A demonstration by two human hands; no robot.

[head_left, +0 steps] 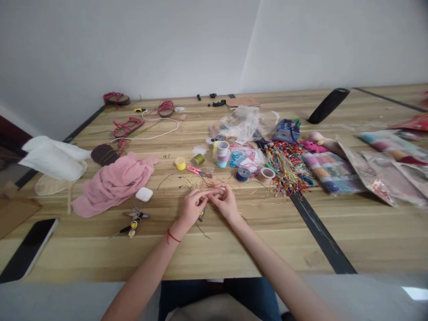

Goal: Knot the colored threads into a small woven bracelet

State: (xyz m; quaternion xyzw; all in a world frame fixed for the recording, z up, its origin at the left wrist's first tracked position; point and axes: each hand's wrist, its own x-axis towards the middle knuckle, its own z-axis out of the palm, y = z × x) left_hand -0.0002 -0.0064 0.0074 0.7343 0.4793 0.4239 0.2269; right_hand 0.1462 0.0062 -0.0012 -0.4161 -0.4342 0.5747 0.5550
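Observation:
My left hand (193, 208) and my right hand (226, 204) meet over the table, thumbs and fingertips pinched close together. A thin cord appears to be between them, mostly hidden by the fingers. Below and between the hands hangs a small cluster of coloured beads or knots (201, 215). Loose threads (189, 182) lie scattered just beyond the fingers, and a dark thread (203, 231) trails toward me. Pink thread snips (194, 170) rest behind my left hand. Spools stand near: yellow (180, 164), olive green (198, 160), dark blue (242, 174) and brown (266, 174).
To the right lie a heap of colourful cords (289, 167) and packets of beads (334, 171). A pink cloth (115, 185), white earphone case (144, 194), keys (133, 223) and phone (28, 249) are on the left. Plastic bags (247, 121) and a black upright object (328, 106) stand farther back.

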